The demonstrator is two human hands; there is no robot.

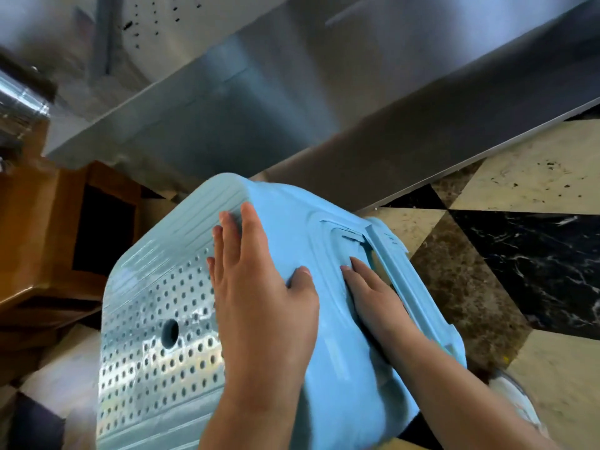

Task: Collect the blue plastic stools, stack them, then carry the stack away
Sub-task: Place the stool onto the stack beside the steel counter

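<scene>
A light blue plastic stool (156, 319) with a perforated seat and a round centre hole fills the lower middle of the view, tilted with its seat facing left. My left hand (259, 287) lies flat across the seat's edge and the upper side wall, fingers spread, thumb on the side. My right hand (373, 293) grips the side panel beside the leg opening, fingers pressed on the plastic. Layered edges at the leg opening suggest more than one stool nested together, but I cannot tell how many.
A stainless steel counter (324, 92) runs diagonally above the stool. Brown wooden furniture (65, 228) stands at the left. The floor has beige and dark marble tiles (519, 254) at the right. A shiny metal object (19, 99) sits at the far left.
</scene>
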